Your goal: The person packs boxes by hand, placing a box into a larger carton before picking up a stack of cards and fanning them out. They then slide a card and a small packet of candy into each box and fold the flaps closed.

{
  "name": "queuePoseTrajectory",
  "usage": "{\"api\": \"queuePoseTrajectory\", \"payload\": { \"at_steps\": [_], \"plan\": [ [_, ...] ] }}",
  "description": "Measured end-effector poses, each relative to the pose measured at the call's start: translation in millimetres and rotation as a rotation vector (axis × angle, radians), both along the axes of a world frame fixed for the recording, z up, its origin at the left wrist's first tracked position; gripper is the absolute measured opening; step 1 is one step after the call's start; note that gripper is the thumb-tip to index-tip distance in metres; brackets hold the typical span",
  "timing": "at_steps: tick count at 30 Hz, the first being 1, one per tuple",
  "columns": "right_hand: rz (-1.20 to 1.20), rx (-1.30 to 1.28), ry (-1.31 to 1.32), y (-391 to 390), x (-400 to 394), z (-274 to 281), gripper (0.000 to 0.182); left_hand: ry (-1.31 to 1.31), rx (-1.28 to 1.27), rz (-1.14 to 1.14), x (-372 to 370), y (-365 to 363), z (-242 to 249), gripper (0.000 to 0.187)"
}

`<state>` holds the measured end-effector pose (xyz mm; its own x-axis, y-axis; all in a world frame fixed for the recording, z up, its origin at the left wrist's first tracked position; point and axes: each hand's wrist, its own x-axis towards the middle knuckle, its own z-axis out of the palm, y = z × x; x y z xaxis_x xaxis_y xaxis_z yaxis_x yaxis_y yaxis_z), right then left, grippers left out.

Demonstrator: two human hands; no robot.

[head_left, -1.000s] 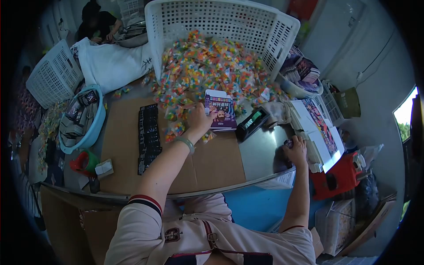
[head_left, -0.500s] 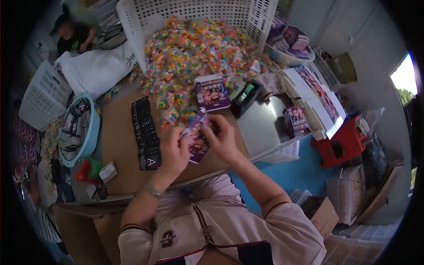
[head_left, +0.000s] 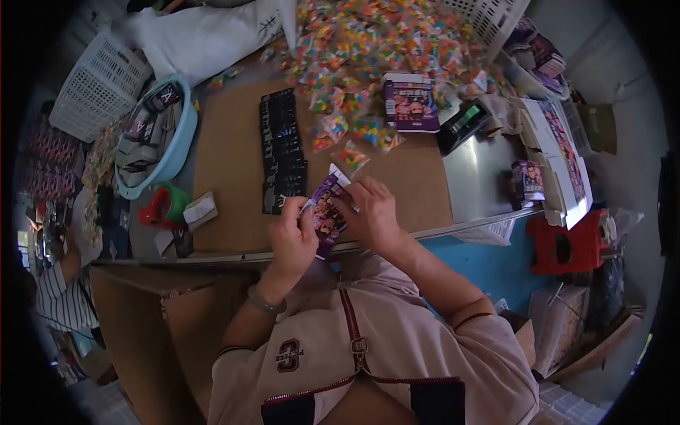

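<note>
A small purple printed carton is held above the table's front edge, with a white flap standing up at its top. My left hand grips its left side, fingers closed, thumb on the printed face. On the other side, my right hand pinches the upper right edge. Just beyond lie clear packets of colourful candy. To the left, overlapping black packets form a long row on a cardboard sheet. Whether the carton contains anything is hidden.
A heap of candy packets covers the back. Flat purple cartons lie beside a black tape dispenser. A blue basin and a tape roll with red and green parts stand left. A red stool is at right.
My view has shifted, so the table things appear higher and further right. Both hands still hold the carton, now closer to the table's front edge.
</note>
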<state>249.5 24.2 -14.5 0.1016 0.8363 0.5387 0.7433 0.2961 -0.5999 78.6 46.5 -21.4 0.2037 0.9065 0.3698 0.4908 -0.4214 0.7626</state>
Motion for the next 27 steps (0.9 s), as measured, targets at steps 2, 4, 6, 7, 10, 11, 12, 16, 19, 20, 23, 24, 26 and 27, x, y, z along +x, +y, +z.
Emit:
{"api": "queuePoseTrajectory", "payload": {
  "at_steps": [2,4,6,7,10,11,12,16,19,20,23,24,26,27],
  "plan": [
    [0.017,-0.023,0.028,-1.5,-5.2,-0.8,0.018,0.073,0.169,0.003,-1.4,-3.7,2.8,0.007],
    [0.027,-0.042,0.043,-1.6,-8.2,1.1,0.018,0.027,0.123,0.017,-5.3,-7.8,-0.5,0.007],
    [0.079,-0.173,0.259,-1.3,-10.9,6.1,0.017,-0.023,0.08,0.029,-11.1,-11.1,-1.7,0.008],
    [0.091,-0.174,0.26,0.9,-9.4,9.9,0.017,-0.06,0.044,0.003,-14.5,-12.8,-1.5,0.008],
    [0.218,-0.471,0.502,7.7,-0.1,16.2,0.015,-0.125,-0.019,-0.039,-23.5,-21.8,-10.0,0.012],
    [0.248,-0.576,0.545,8.9,3.0,16.2,0.014,-0.157,-0.045,-0.066,-24.7,-23.7,-13.0,0.016],
    [0.277,-0.682,0.587,10.1,3.3,15.7,0.013,-0.155,-0.045,-0.059,-23.8,-21.7,-10.6,0.016],
    [0.232,-0.533,0.568,1.9,-13.3,13.4,0.009,0.284,0.462,0.023,-15.8,-22.2,6.5,0.03],
    [0.19,-0.297,0.629,-13.8,-41.6,13.8,0.006,0.214,0.33,0.003,-19.6,-30.6,-5.9,0.036],
    [0.192,-0.299,0.632,-13.8,-40.2,8.6,0.006,0.059,0.201,-0.018,-22.3,-32.2,-12.8,0.037],
    [0.295,-0.088,0.369,-15.8,-33.6,-3.3,0.005,-0.053,0.002,-0.039,-35.0,-39.0,-21.8,0.038],
    [0.283,-0.158,0.444,-17.4,-33.1,-4.6,0.005,-0.055,0.0,-0.031,-31.2,-40.7,-16.4,0.038],
    [0.264,-0.233,0.522,-19.3,-35.1,-1.9,0.005,-0.076,0.155,-0.027,-17.6,-46.5,-0.4,0.036],
    [0.257,-0.351,0.609,-19.3,-37.2,5.9,0.006,-0.077,0.151,-0.025,-13.2,-50.5,-5.4,0.036]
  ]
}}
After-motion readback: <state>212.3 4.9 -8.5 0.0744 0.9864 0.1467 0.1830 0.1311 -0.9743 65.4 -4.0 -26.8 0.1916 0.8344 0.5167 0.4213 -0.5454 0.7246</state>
